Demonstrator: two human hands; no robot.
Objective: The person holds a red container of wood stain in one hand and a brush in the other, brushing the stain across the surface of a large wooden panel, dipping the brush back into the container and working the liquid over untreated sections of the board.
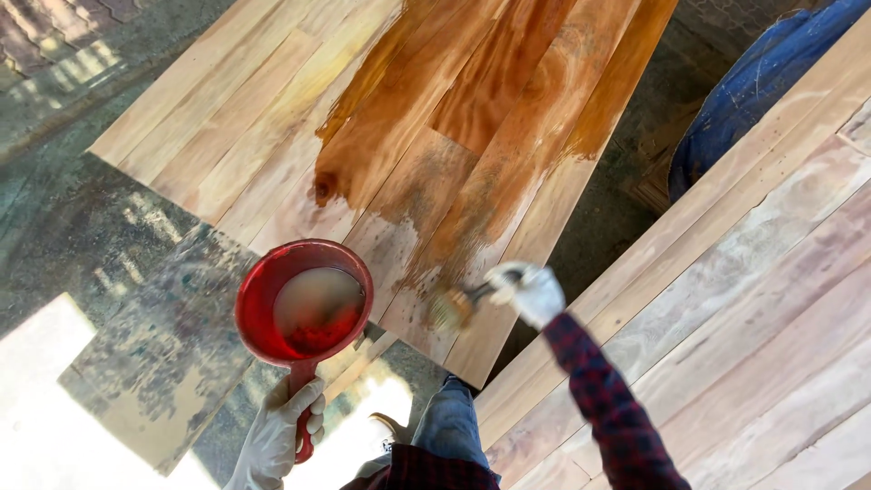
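The surface is a plank panel (272,136) of pale wood, its central and upper boards coated in wet amber stain, the left boards bare. It lies over a dusty concrete floor (82,245) in strong sunlight. A second, unstained plank panel (744,308) sits to the right, with a dark gap between the two and blue fabric (753,82) beyond. The left hand (277,436), gloved white, is closed round the handle of a red scoop (304,304) holding brownish liquid, beside the panel's near corner. The right hand (531,292), gloved, grips a brush (454,307) whose bristles touch the near boards.
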